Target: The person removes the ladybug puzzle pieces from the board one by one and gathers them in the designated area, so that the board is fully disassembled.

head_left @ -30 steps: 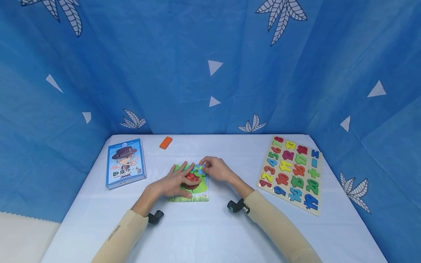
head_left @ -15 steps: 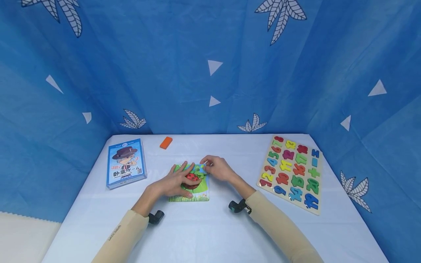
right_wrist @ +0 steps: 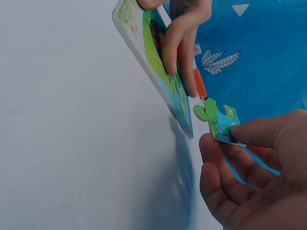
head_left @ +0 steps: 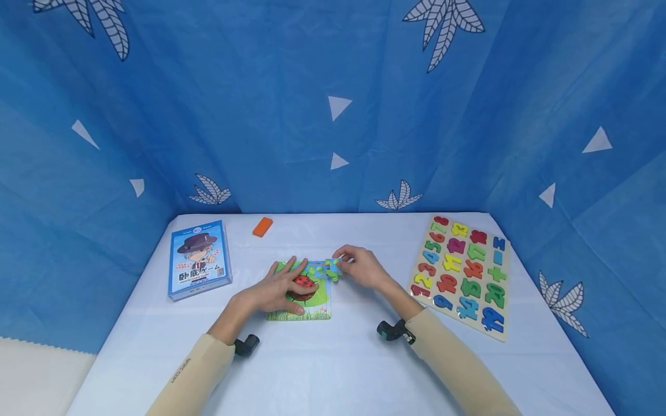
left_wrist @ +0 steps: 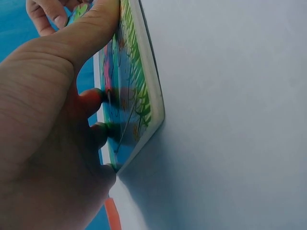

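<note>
A ladybug jigsaw puzzle (head_left: 316, 312) with a green, grassy picture lies on the white table. My left hand (head_left: 274, 290) rests across it with fingers spread, the tips touching the picture. At the upper right of the board, my right hand (head_left: 362, 269) pinches a green and blue puzzle piece (right_wrist: 219, 122) between thumb and fingers. In the right wrist view this piece is held apart from the board's corner. The left wrist view shows the board's pale edge (left_wrist: 156, 103) beside the left thumb. Part of the ladybug is hidden under the left hand.
A blue card game box (head_left: 199, 258) stands at the left. Behind the puzzle lies an orange block (head_left: 262, 226). On the right is a wooden number board (head_left: 424, 266) with colourful numerals. Blue curtains (head_left: 291, 144) enclose the table's back and sides.
My right hand has moved right, drawing the puzzle piece away from the board's upper right corner. My left hand stays in place on the puzzle.
</note>
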`<move>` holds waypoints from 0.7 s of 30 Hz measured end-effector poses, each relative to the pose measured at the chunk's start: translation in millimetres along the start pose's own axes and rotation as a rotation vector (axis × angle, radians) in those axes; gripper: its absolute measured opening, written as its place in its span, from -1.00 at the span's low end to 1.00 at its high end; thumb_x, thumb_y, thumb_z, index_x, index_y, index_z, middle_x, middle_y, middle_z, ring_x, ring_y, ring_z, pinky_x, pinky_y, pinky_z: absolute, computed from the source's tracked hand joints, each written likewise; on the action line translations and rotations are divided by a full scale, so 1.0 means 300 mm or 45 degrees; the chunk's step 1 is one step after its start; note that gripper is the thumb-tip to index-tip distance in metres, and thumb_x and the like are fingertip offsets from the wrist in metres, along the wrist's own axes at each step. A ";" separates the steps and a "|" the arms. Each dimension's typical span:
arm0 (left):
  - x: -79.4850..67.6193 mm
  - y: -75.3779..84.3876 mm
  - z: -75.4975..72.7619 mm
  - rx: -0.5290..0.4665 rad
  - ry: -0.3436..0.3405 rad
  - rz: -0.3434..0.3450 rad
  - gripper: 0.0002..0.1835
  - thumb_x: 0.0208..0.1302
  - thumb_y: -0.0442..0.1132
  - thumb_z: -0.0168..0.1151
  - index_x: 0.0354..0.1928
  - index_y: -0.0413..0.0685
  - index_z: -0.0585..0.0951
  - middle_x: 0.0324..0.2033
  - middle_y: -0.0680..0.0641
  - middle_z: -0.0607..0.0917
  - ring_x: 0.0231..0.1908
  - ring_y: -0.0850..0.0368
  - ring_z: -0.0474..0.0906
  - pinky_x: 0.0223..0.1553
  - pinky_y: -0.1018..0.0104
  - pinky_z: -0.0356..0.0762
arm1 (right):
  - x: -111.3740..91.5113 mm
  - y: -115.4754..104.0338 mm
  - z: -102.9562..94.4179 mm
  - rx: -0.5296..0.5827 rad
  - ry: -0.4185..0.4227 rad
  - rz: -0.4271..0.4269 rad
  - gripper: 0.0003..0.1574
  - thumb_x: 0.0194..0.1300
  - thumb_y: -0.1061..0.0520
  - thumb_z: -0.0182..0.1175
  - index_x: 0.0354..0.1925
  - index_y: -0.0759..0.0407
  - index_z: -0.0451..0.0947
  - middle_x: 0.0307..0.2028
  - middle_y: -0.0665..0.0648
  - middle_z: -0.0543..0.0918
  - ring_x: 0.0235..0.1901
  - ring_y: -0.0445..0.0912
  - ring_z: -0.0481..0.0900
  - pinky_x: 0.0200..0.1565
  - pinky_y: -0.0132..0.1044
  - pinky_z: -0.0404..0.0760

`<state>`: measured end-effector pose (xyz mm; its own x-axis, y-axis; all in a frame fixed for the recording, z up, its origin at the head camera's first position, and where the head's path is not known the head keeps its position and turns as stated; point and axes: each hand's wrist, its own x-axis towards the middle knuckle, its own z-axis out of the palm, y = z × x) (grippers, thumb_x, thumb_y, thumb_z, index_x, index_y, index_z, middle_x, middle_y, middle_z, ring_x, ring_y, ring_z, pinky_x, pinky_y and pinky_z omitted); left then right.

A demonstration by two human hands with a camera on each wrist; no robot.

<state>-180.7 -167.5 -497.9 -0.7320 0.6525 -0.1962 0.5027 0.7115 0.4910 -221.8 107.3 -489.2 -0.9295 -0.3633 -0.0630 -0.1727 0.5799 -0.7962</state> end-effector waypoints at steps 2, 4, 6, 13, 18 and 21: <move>-0.001 -0.002 0.001 -0.001 0.002 -0.003 -0.31 0.14 0.22 0.41 0.35 0.49 0.49 0.60 -0.12 -0.10 0.57 -0.26 -0.38 0.43 -0.43 -0.41 | -0.006 0.010 -0.013 -0.006 0.015 0.017 -0.79 0.41 0.14 0.21 -0.01 0.01 0.65 -0.30 0.03 0.64 -0.38 -0.02 0.67 -0.42 -0.29 0.57; -0.001 -0.004 0.002 -0.001 0.004 -0.006 -0.31 0.13 0.23 0.41 0.35 0.49 0.49 0.60 -0.12 -0.10 0.57 -0.26 -0.38 0.43 -0.43 -0.41 | -0.011 0.021 -0.026 -0.009 0.025 0.038 -0.80 0.42 0.13 0.21 -0.01 0.00 0.65 -0.30 0.03 0.64 -0.40 -0.04 0.65 -0.41 -0.29 0.57; -0.001 -0.007 0.003 0.003 0.004 -0.008 -0.31 0.13 0.24 0.41 0.35 0.50 0.49 0.60 -0.11 -0.10 0.57 -0.25 -0.39 0.43 -0.42 -0.41 | -0.015 0.032 -0.041 -0.019 0.033 0.056 -0.80 0.42 0.12 0.21 -0.02 0.00 0.65 -0.30 0.03 0.63 -0.42 -0.06 0.62 -0.41 -0.29 0.57; -0.002 -0.006 0.003 0.008 0.005 0.004 -0.31 0.14 0.22 0.41 0.36 0.47 0.49 0.60 -0.12 -0.11 0.57 -0.24 -0.39 0.43 -0.42 -0.41 | -0.026 0.061 -0.101 -0.019 0.030 0.126 -0.83 0.39 0.12 0.25 -0.06 0.02 0.66 -0.33 0.05 0.65 -0.47 -0.06 0.58 -0.41 -0.27 0.57; -0.004 -0.005 0.000 -0.001 0.001 0.011 -0.31 0.15 0.20 0.42 0.36 0.45 0.49 0.60 -0.13 -0.12 0.57 -0.24 -0.40 0.43 -0.42 -0.42 | -0.032 0.082 -0.154 -0.028 -0.010 0.152 -0.83 0.39 0.13 0.24 -0.07 0.07 0.66 -0.29 0.08 0.65 -0.41 -0.03 0.65 -0.35 -0.27 0.64; -0.005 -0.004 -0.001 -0.014 -0.002 0.015 -0.31 0.15 0.19 0.42 0.36 0.43 0.50 0.60 -0.14 -0.13 0.57 -0.24 -0.41 0.43 -0.42 -0.42 | -0.037 0.096 -0.189 -0.043 -0.029 0.171 -0.84 0.40 0.15 0.23 -0.07 0.10 0.64 -0.27 0.11 0.64 -0.39 -0.02 0.66 -0.31 -0.25 0.67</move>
<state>-180.4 -169.5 -498.0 -0.7255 0.6609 -0.1917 0.5057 0.7010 0.5028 -234.9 169.4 -477.3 -0.9375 -0.2971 -0.1814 -0.0585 0.6482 -0.7593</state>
